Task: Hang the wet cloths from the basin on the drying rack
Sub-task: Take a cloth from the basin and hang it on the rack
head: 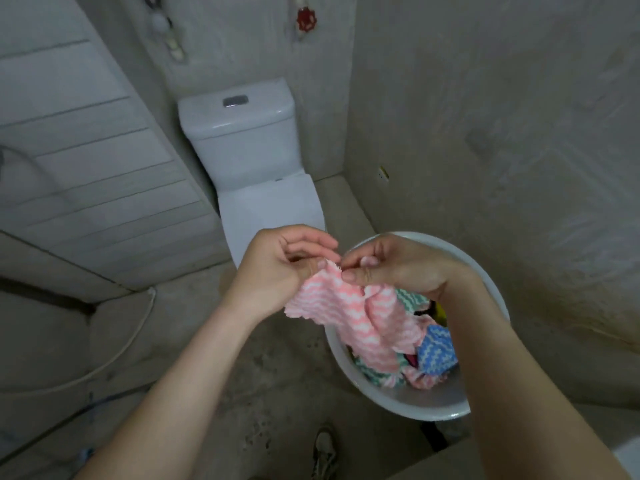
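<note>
Both hands, the left hand (277,268) and the right hand (391,265), pinched the top edge of a pink zigzag cloth (349,317), its lower end trailing into the white basin (433,407) among other cloths (436,351).

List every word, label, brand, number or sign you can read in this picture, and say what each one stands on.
No text can be read anywhere in this view.
The toilet shows only a plain flush button, no brand.
The small red item on the wall is too blurred to tell whether it bears any lettering.
The pink cloth held by the left hand and the right hand, and the basin, carry only patterns or nothing.
</note>
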Available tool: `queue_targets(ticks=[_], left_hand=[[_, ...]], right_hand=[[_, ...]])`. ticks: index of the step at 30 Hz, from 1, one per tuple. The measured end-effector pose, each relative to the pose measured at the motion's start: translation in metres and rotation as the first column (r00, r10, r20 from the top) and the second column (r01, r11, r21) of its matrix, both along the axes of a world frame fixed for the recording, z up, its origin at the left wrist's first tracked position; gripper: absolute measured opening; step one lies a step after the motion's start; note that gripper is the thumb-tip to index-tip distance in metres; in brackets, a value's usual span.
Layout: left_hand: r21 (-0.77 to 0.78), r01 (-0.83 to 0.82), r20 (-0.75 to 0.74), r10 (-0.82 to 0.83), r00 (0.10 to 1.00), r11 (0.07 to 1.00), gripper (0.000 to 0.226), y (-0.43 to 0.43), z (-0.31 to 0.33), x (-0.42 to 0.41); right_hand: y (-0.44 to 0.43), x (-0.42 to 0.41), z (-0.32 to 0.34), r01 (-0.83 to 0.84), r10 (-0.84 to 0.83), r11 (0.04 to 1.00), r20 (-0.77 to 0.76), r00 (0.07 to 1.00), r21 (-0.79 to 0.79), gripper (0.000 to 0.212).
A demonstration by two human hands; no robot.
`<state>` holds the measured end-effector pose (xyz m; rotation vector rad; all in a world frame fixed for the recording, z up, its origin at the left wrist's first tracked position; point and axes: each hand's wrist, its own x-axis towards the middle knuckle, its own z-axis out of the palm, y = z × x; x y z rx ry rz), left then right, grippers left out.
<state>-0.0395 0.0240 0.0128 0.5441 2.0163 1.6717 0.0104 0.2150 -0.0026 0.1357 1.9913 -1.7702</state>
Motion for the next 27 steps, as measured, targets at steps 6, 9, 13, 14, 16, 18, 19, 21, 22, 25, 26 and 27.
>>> queue_targets(ticks=[6, 9, 13, 14, 16, 18, 19, 21, 22, 25, 26, 27], left_hand=[[-0.039, -0.143, -0.079, 0.14, 0.987, 0.989, 0.031, -0.081, 0.041, -0.01], [-0.181, -0.112, 0.038, 0.12, 0.992, 0.977, 0.025, -0.135, 0.053, -0.013], [-0.139, -0.203, 0.072, 0.214, 0.974, 0.969, 0.021, -0.203, 0.057, -0.005], [-0.098, -0.25, 0.062, 0.256, 0.965, 0.963, 0.018, -0.221, 0.057, -0.002], [-0.023, -0.311, 0.111, 0.311, 0.944, 0.95, 0.023, -0.245, 0.059, 0.002], [0.033, -0.359, 0.126, 0.353, 0.927, 0.933, 0.024, -0.269, 0.062, 0.01], [0.052, -0.416, 0.093, 0.41, 0.907, 0.908, 0.018, -0.286, 0.064, 0.015], [0.072, -0.547, 0.002, 0.549, 0.836, 0.834, 0.011, -0.322, 0.07, 0.026], [0.076, -0.593, -0.05, 0.597, 0.8, 0.801, 0.012, -0.34, 0.076, 0.032], [0.046, -0.615, -0.145, 0.614, 0.776, 0.787, 0.022, -0.385, 0.086, 0.045], [-0.007, -0.617, -0.17, 0.607, 0.776, 0.787, 0.029, -0.399, 0.087, 0.049], [-0.078, -0.631, -0.206, 0.606, 0.768, 0.772, 0.032, -0.41, 0.085, 0.052]], right_hand=[[-0.079, -0.029, 0.05, 0.031, -0.007, 0.997, -0.303, 0.953, 0.072, 0.011], [-0.126, -0.045, 0.074, -0.042, 0.124, 0.977, -0.394, 0.911, 0.211, 0.008], [-0.193, -0.065, 0.099, -0.126, 0.268, 0.943, -0.475, 0.838, 0.309, 0.014], [-0.214, -0.068, 0.105, -0.146, 0.287, 0.941, -0.493, 0.821, 0.305, 0.014], [-0.245, -0.072, 0.115, -0.182, 0.288, 0.951, -0.51, 0.81, 0.248, 0.014], [-0.279, -0.075, 0.121, -0.227, 0.309, 0.949, -0.51, 0.803, 0.218, 0.019], [-0.3, -0.077, 0.125, -0.255, 0.35, 0.935, -0.517, 0.781, 0.248, 0.023], [-0.341, -0.081, 0.129, -0.283, 0.45, 0.885, -0.526, 0.721, 0.369, 0.03], [-0.36, -0.082, 0.129, -0.275, 0.495, 0.853, -0.524, 0.693, 0.443, 0.033], [-0.408, -0.08, 0.131, -0.211, 0.594, 0.768, -0.548, 0.589, 0.605, 0.033], [-0.425, -0.078, 0.131, -0.2, 0.613, 0.754, -0.56, 0.558, 0.626, 0.029], [-0.442, -0.076, 0.131, -0.2, 0.632, 0.741, -0.563, 0.532, 0.641, 0.026]])
